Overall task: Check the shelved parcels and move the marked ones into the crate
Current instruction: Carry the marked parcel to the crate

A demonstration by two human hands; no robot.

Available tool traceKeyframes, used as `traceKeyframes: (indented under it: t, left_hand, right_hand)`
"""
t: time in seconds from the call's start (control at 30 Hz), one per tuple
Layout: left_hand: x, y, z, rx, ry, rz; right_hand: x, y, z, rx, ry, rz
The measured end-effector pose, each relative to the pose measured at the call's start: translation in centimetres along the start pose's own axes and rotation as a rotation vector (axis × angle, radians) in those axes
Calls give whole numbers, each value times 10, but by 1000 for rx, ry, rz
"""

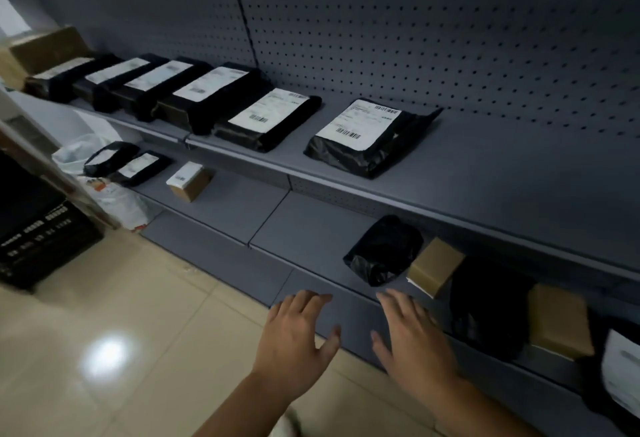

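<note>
both hands were released and carried nothing: the left hand (298, 329) and the right hand (414, 336) hovered palm-down with fingers spread at about 6 o'clock, just in front of the lower shelf (311, 228), probably poised to take up the next parcel for checking.

the nearest candidate was a crumpled black bag (382, 251) on that lower shelf, at roughly 1 o'clock from the right hand, touching a small brown carton (434, 267) to its right. no label showed on the bag's visible side, so it would likely need turning over before it could be judged as marked or not.

along the upper shelf (485, 166), black mailers lay flat in a row with white shipping labels facing up, presumably so they could be read at a glance. the closest labelled mailer (367, 138) sat toward 12 o'clock; barcodes were plain on it, but the print was too small and soft to read, and no brand could be made out.

a dark crate (45, 228) stood on the floor at about 9 o'clock, well apart from the hands. its front carried pale markings that were not legible.
</note>
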State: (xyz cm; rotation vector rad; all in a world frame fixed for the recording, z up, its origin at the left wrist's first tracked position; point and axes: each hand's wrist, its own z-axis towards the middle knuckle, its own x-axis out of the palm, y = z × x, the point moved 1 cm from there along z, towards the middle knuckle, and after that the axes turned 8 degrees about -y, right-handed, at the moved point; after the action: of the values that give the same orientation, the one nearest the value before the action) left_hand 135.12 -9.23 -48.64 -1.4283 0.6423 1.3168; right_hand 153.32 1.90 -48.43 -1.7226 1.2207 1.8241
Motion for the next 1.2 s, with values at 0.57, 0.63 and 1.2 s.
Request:
traceKeyframes:
  t: [0.57, 0.63, 1.2]
  left_hand:
    - [1, 142, 139, 368, 234, -102]
    - [7, 143, 144, 403, 239, -97]
    - [34, 122, 148, 458, 172, -126]
  right_hand:
    - [41, 108, 89, 404, -132, -103]
    - [42, 113, 89, 440, -135, -108]
    - [59, 93, 84, 474, -329, -107]
